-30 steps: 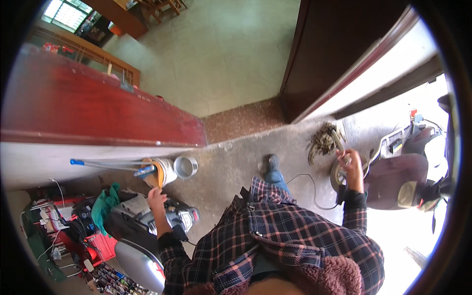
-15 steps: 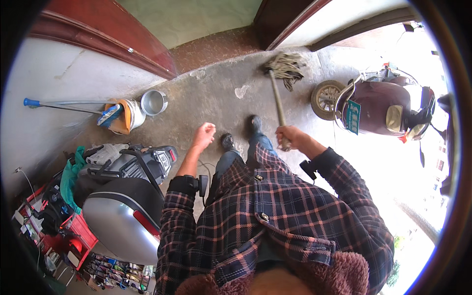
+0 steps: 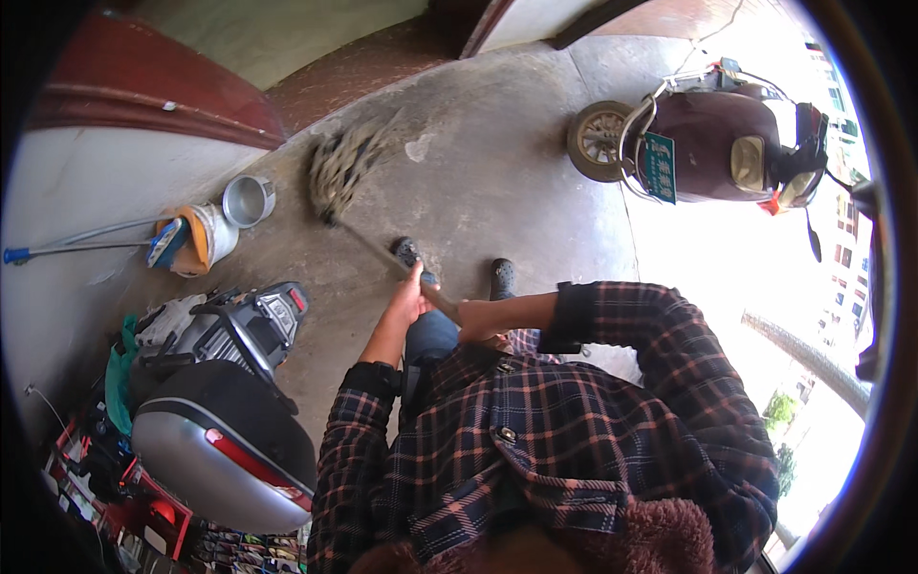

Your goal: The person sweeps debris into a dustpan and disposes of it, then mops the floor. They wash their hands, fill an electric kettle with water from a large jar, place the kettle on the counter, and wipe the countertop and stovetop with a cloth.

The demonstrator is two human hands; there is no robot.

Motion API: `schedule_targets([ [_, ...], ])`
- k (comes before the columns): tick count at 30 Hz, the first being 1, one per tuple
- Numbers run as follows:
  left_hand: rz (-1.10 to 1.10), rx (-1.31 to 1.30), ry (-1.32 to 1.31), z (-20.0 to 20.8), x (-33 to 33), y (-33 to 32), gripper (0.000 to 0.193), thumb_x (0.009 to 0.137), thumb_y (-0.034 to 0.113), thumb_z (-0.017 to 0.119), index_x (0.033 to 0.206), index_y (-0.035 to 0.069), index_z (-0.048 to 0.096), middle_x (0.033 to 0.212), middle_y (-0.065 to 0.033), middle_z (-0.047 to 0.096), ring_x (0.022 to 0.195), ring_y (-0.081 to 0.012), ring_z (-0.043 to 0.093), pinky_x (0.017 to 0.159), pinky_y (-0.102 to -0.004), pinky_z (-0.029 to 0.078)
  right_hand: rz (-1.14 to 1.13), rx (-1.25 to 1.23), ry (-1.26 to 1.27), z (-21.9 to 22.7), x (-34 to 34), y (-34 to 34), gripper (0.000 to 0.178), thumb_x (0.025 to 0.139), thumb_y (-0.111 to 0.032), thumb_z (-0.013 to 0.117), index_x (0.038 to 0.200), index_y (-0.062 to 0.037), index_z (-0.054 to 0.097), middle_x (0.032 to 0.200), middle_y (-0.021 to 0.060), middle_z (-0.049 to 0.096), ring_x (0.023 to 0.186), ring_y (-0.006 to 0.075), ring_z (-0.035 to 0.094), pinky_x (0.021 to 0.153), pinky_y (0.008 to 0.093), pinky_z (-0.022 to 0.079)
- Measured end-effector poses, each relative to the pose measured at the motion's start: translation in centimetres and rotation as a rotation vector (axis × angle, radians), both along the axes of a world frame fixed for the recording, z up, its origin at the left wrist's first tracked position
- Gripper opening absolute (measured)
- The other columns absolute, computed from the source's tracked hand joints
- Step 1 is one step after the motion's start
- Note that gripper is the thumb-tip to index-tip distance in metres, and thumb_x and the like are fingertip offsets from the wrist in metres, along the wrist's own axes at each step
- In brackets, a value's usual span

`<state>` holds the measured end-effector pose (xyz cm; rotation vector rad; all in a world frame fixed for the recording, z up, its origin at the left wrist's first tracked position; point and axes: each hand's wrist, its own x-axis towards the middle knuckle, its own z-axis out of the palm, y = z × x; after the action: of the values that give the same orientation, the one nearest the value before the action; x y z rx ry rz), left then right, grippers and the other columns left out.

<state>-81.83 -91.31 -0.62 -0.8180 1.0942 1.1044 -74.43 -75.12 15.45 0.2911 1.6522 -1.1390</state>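
A string mop (image 3: 337,172) with grey strands rests on the concrete floor ahead and to the left, its strands smeared by motion. Its wooden handle slants back toward my body. Partway along that handle my left hand (image 3: 411,298) is closed round it. My right hand (image 3: 482,320) grips the upper end, close to the front of my plaid jacket, with the fingers partly hidden. Both of my shoes show just beyond the handle.
To the left stand a metal pot (image 3: 249,201) and a bucket (image 3: 218,237) with long-handled tools against the wall. A scooter with a grey top box (image 3: 225,454) is at lower left. A maroon scooter (image 3: 712,143) stands at right. A raised doorway threshold (image 3: 359,65) lies ahead.
The mop head has swung from ahead on the right over to the left. My left hand, free before, now holds the handle; my right hand has come in toward my body.
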Motion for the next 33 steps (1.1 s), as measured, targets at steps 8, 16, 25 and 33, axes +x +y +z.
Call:
schedule_targets([
  [8,0.386,-0.309,-0.055,-3.8,-0.1,-0.9,0.014,0.091,0.015,0.048,0.086,0.003,0.044,0.079,-0.0100,0.050,0.072,-0.0247,0.056,0.073,-0.0456,0.057,-0.863,-0.611,-0.784,-5.5,0.2,-0.7,0.022,0.086,-0.014,0.055,0.067,-0.0069,0.047,0.054,0.0028,0.047,0.043,0.0117,0.045,0.042,0.0284,0.041],
  [16,0.333,-0.025,-0.032,-8.3,16.2,16.4,0.014,0.086,0.010,0.047,0.072,0.008,0.046,0.066,-0.0072,0.044,0.063,-0.0250,0.051,0.067,-0.0453,0.050,-0.818,-0.325,-0.339,-5.4,18.7,14.3,0.018,0.083,-0.018,0.058,0.078,-0.0012,0.056,0.054,0.0031,0.049,0.044,0.0148,0.051,0.039,0.0298,0.040],
  [25,-0.063,0.057,-0.206,-1.3,37.3,35.9,0.025,0.084,0.011,0.059,0.102,-0.001,0.046,0.074,-0.0145,0.052,0.055,-0.0299,0.056,0.052,-0.0508,0.054,-1.214,-0.024,-0.598,7.4,36.1,22.8,0.012,0.087,-0.012,0.054,0.095,-0.0056,0.047,0.066,0.0023,0.048,0.049,0.0113,0.045,0.043,0.0263,0.040],
  [33,0.185,0.163,-0.059,-0.2,38.5,35.7,0.008,0.071,-0.004,0.057,0.070,-0.001,0.049,0.060,-0.0139,0.050,0.050,-0.0291,0.057,0.044,-0.0444,0.048,-0.999,-0.027,-0.570,7.0,35.6,19.6,0.009,0.081,-0.008,0.052,0.085,-0.0029,0.046,0.055,0.0067,0.048,0.043,0.0197,0.049,0.040,0.0326,0.044],
])
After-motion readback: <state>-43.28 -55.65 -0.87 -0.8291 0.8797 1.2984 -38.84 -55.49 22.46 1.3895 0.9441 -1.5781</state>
